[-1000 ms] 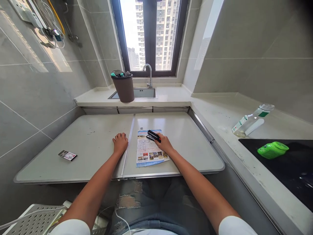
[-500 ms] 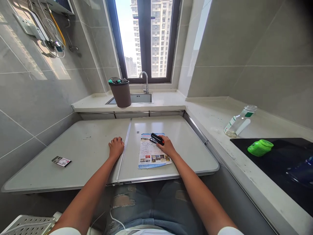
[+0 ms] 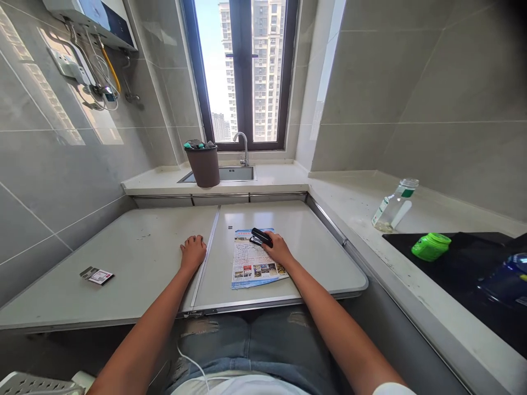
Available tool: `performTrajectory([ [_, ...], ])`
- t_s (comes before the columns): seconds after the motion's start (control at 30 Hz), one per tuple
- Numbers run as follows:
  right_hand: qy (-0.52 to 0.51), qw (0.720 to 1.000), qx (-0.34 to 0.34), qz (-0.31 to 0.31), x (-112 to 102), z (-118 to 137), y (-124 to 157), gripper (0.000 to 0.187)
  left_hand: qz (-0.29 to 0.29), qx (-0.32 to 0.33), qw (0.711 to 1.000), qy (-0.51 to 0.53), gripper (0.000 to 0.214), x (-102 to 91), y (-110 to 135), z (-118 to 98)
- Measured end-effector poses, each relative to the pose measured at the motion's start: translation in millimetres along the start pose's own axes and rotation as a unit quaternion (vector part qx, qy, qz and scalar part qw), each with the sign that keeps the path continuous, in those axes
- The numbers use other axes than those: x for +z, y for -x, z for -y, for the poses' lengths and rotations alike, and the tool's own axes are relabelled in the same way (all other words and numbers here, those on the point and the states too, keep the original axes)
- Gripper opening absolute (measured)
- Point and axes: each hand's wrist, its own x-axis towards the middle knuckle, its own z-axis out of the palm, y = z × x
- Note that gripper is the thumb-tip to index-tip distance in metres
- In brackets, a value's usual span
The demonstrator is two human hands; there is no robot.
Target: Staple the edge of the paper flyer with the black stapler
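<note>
A printed flyer (image 3: 252, 267) lies flat on the grey folding table (image 3: 148, 258), just right of the table's centre seam. My right hand (image 3: 276, 248) grips a black stapler (image 3: 261, 237) with a red mark, held at the flyer's upper right corner. My left hand (image 3: 192, 251) rests on the tabletop left of the seam, fingers curled under with nothing in them. A tiny dark strip (image 3: 230, 227), possibly staples, lies on the table beyond the flyer's top left corner.
A small card box (image 3: 97, 275) lies at the table's left. Behind are a sink (image 3: 236, 174) with a tap and a brown bin (image 3: 203, 163). On the right counter: a clear bottle (image 3: 393, 205), a green container (image 3: 430, 246) on a black hob.
The camera has tilted up, so everything sits lower in view. Both hands and the stapler have stayed where they were on the table and flyer.
</note>
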Motion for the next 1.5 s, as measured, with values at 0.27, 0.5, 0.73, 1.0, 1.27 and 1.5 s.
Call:
performTrajectory([
  [0.27, -0.001, 1.0, 0.012, -0.003, -3.8, 4.5, -1.2, 0.038, -0.025, 0.104, 0.96, 0.259, 0.023, 0.4, 5.6, -79.3],
  [0.5, -0.071, 0.997, 0.019, -0.027, -5.9, 0.5, -2.1, 0.039, 0.068, 0.205, 0.899, 0.38, 0.037, 29.7, 16.9, -121.1],
  [0.73, -0.107, 0.994, -0.003, 0.005, -6.8, 3.7, -2.9, 0.04, 0.134, 0.206, 0.863, 0.442, 0.046, 30.1, 14.6, -107.6],
  [1.0, -0.076, 0.995, -0.035, -0.048, -10.5, 6.3, -2.7, 0.023, 0.135, 0.264, 0.875, 0.383, 0.027, 28.0, 20.1, -111.7],
  [1.27, -0.014, 0.99, -0.034, -0.134, -21.7, 4.7, -1.9, 0.044, 0.125, 0.246, 0.894, 0.353, 0.017, 26.3, 19.7, -111.1],
  [1.5, -0.014, 0.988, -0.016, -0.154, -18.5, 0.9, -2.5, 0.041, 0.122, 0.235, 0.905, 0.333, 0.016, 27.7, 18.1, -110.7],
])
